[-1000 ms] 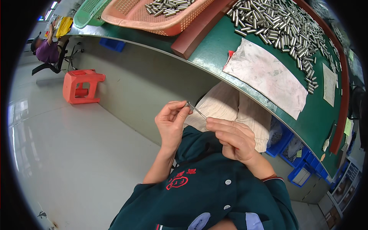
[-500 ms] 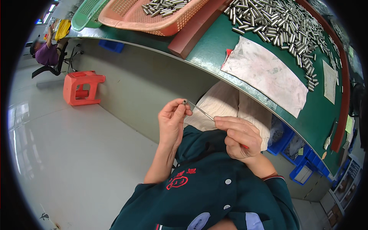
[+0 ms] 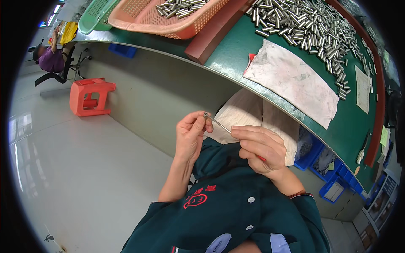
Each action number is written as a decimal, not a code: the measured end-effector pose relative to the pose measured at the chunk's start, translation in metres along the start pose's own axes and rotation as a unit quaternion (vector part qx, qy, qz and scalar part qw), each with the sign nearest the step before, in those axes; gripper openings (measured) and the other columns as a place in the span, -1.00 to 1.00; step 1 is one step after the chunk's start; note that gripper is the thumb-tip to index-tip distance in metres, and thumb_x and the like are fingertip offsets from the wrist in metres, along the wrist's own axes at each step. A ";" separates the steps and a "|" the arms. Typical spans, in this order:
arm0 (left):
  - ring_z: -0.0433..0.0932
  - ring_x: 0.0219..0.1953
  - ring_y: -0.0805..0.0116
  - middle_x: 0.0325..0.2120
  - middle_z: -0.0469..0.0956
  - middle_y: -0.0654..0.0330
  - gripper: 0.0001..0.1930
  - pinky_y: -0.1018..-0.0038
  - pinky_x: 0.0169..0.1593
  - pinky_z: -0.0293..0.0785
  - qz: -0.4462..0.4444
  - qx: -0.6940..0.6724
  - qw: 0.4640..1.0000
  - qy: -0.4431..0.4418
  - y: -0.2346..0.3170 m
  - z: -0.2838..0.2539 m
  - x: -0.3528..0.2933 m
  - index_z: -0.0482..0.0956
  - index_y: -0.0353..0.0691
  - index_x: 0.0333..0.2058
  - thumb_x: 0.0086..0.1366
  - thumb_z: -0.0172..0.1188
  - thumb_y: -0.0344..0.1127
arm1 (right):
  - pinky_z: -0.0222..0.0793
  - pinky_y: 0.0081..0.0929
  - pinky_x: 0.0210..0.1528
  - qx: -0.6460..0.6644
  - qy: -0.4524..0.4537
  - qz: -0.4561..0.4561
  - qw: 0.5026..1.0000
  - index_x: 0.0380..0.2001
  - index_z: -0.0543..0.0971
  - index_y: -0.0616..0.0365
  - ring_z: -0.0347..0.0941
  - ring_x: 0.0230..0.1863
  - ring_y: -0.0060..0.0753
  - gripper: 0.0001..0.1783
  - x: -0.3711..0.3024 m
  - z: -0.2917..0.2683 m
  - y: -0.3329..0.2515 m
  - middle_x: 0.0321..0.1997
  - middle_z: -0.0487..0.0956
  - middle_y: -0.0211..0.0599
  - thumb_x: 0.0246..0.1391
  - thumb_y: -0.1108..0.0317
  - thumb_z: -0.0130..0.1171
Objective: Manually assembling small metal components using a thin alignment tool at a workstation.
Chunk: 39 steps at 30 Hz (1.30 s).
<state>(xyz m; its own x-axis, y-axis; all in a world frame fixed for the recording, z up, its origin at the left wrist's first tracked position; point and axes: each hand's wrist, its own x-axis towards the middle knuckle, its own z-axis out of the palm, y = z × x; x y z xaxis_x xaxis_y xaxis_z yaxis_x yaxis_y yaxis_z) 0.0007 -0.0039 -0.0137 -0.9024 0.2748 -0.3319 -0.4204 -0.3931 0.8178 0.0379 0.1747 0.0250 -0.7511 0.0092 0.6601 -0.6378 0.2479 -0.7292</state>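
Pinched between the thumb and fingertips of my left hand [image 3: 190, 134] is a small metal tube [image 3: 205, 114], its end facing my other hand. My right hand [image 3: 265, 151] grips a thin metal rod tool [image 3: 220, 125] with a red end that shows below the fingers. The rod's tip meets the tube's open end; whether it is inside is too small to tell. Both hands are held over my lap, in front of the table edge. On the green table [image 3: 228, 55] lies a large heap of similar metal tubes [image 3: 303, 25], beside a stained white cloth [image 3: 293, 82].
An orange basket [image 3: 173, 29] with more tubes and a green basket [image 3: 90, 19] stand at the far left of the table. A brown bar [image 3: 202, 48] borders the heap. Blue bins [image 3: 310, 156] sit under the table. A red stool [image 3: 90, 97] and a seated person [image 3: 51, 60] are at left.
My right hand has moved slightly left, bringing the rod closer against the tube. My left hand has shifted a little to the right and down, still pinching the tube.
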 end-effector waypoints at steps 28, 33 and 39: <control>0.19 -0.48 0.55 -0.52 0.24 0.28 -0.93 0.58 -0.30 0.17 0.062 -0.096 0.993 -0.042 0.023 0.008 0.004 0.40 -0.20 -0.39 0.18 0.03 -0.35 | 0.47 -0.25 -0.32 0.065 0.119 0.005 0.991 -0.22 0.25 0.23 0.50 -0.34 -0.01 -0.83 -0.012 -0.008 -0.005 -0.39 0.51 0.03 0.09 0.47 -0.12; 0.41 -0.59 0.32 -0.53 0.43 0.01 -0.95 0.51 -0.50 0.38 0.230 -0.064 0.936 -0.261 0.079 0.063 -0.025 0.49 -0.39 -0.51 0.02 0.05 -0.56 | 0.46 -0.30 -0.28 0.077 0.257 0.012 0.963 -0.21 0.25 0.22 0.48 -0.35 -0.09 -0.81 -0.012 -0.009 -0.008 -0.38 0.49 0.04 0.16 0.35 -0.21; 0.46 -0.58 0.23 -0.59 0.46 -0.01 -0.98 0.53 -0.52 0.40 0.239 -0.115 0.901 -0.344 0.102 0.085 -0.022 0.51 -0.41 -0.58 -0.04 0.13 -0.57 | 0.46 -0.30 -0.25 0.079 0.287 0.024 0.954 -0.21 0.26 0.20 0.48 -0.34 -0.11 -0.82 -0.014 -0.011 -0.017 -0.36 0.50 0.00 0.16 0.36 -0.22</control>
<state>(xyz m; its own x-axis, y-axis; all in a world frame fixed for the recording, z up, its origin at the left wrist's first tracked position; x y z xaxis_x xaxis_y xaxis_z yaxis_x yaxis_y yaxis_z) -0.0139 0.0244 0.1169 -0.7463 0.4740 0.4672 -0.0798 -0.7607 0.6442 0.0611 0.1815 0.0296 -0.5915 0.5579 0.5822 -0.6568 0.0855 -0.7492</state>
